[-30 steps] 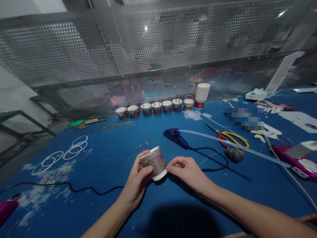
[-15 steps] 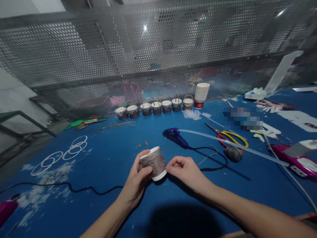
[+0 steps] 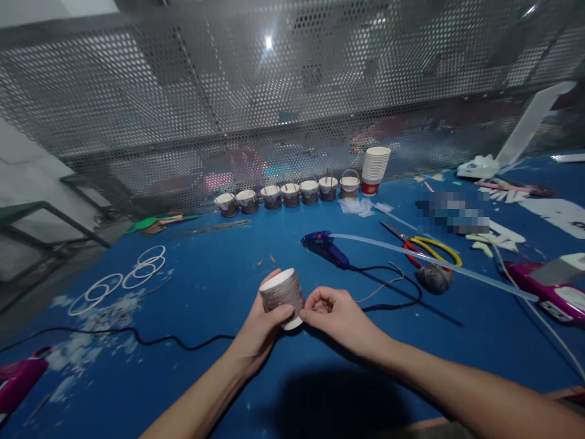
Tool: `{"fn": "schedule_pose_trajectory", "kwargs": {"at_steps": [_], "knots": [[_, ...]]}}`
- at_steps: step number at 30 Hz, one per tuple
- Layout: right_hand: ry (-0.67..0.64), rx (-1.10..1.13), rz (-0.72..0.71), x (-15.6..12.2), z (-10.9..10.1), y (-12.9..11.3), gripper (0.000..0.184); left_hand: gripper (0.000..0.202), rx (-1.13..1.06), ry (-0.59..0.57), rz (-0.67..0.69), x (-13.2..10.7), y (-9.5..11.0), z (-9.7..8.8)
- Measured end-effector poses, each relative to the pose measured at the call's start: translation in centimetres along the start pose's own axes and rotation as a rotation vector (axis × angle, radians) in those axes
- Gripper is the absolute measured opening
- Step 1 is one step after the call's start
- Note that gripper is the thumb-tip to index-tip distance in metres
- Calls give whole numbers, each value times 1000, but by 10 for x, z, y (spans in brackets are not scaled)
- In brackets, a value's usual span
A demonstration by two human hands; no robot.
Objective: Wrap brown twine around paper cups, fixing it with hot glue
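Leaning, the wrapped cup (image 3: 284, 294) points its long axis up-left.

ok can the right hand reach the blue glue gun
Likely yes: the blue glue gun lies just beyond the right hand, nothing standing between them, though that hand is at the wrapped cup.

Perforated metal panel (image 3: 274, 79) behind blue table (image 3: 205, 268); white rings (image 3: 122, 279) at left.

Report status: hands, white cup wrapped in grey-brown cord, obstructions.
Left hand gripping the cup, tilted. Right hand pinched at its lower side, exact hold unclear. Nothing blocking either hand; blue plastic glue gun lying beyond.
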State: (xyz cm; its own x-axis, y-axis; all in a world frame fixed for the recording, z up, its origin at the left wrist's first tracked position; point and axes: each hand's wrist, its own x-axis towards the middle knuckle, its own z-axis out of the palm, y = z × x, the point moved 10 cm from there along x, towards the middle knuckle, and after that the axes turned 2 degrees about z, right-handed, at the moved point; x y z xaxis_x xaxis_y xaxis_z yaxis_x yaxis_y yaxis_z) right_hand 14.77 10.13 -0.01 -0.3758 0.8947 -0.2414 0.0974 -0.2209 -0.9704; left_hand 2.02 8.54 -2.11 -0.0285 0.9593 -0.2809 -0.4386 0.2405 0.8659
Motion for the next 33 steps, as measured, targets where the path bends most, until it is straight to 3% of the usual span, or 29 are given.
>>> {"fn": "schedule_pose_trajectory", "kwargs": {"at_steps": [9, 33], "knots": [[12, -87, -86, -3, -6, -5, 10, 85, 11, 68, 4, -1, 7, -3], [88, -53, -64, -4, -10, -6, 9, 78, 31, 53, 9, 0, 8, -2]]}}
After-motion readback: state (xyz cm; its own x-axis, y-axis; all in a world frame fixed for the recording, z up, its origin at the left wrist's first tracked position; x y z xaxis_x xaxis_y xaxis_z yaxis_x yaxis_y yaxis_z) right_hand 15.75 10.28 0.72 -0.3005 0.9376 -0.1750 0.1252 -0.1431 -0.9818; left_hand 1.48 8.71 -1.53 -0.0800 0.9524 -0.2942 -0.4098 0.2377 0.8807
